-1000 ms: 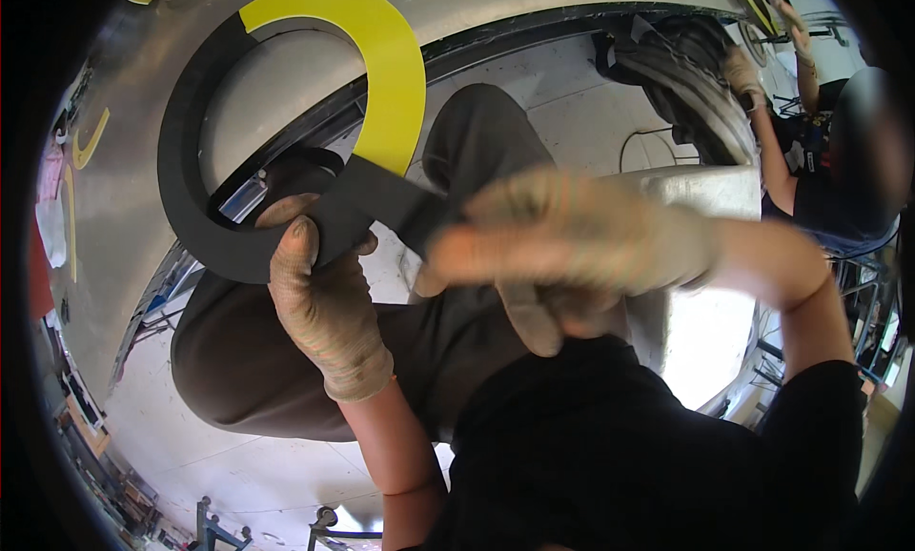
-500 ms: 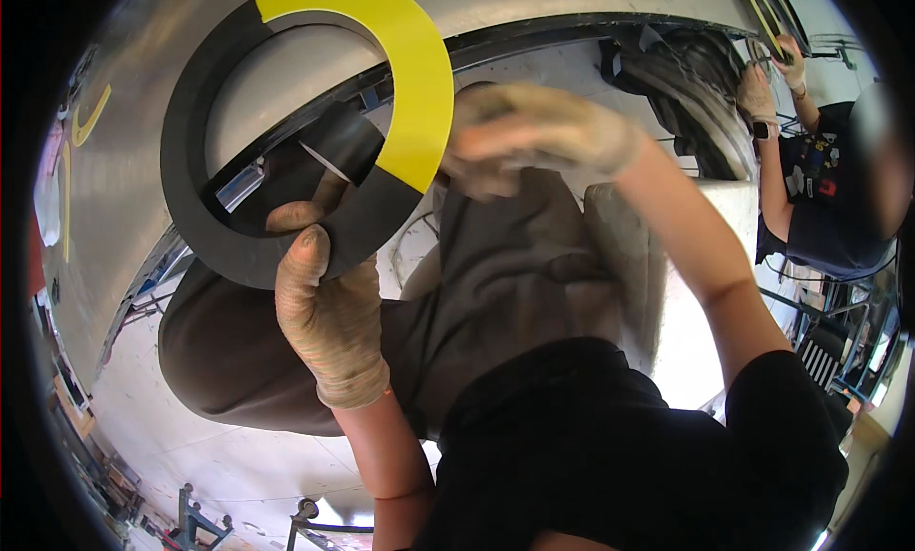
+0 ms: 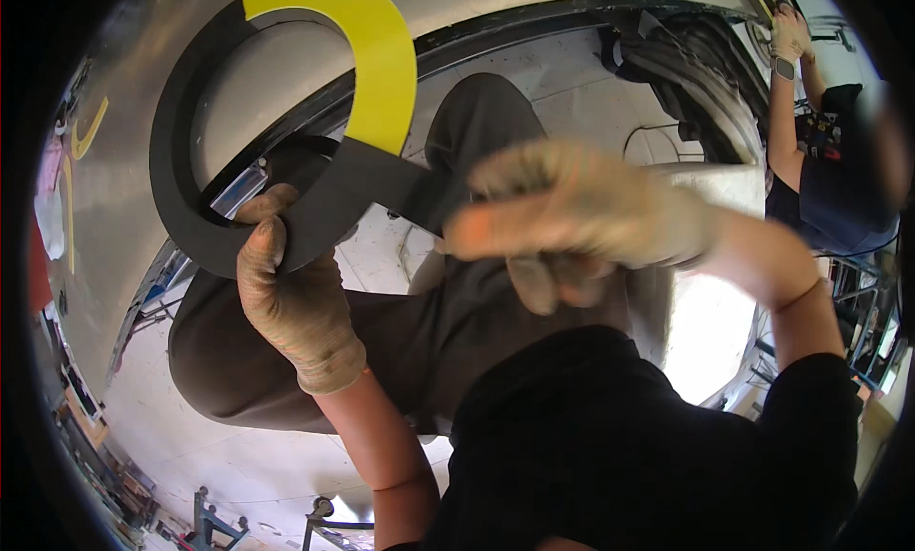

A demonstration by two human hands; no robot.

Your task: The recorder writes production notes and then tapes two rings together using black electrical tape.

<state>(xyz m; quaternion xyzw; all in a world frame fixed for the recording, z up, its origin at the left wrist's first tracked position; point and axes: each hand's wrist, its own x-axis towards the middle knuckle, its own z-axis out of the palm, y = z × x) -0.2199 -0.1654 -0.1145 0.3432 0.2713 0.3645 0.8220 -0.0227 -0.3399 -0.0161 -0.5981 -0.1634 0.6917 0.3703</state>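
Note:
A large flat ring (image 3: 172,141), partly black and partly bright yellow, is held up over the metal table's edge. My left hand (image 3: 295,303), in a worn, stained work glove, is closed on its lower rim, thumb in front and fingers through the opening. From the ring's right side, where the yellow ends, a black flexible strip (image 3: 410,191) stretches to my right hand (image 3: 572,217). That hand is gloved too and blurred by motion. Its thumb and fingers are closed at the strip's end, though the exact grip is smeared.
The brushed-metal table (image 3: 105,294) has a dark edge (image 3: 534,31) curving across the top. Yellow curved pieces (image 3: 89,130) lie at the left. A pale block (image 3: 710,184) stands right of my legs. A co-worker (image 3: 839,170) works at the far right beside dark draped material (image 3: 686,74).
My right hand has moved right and down from beside the ring, with the black strip now stretched out to it. The ring and my left hand have shifted slightly left.

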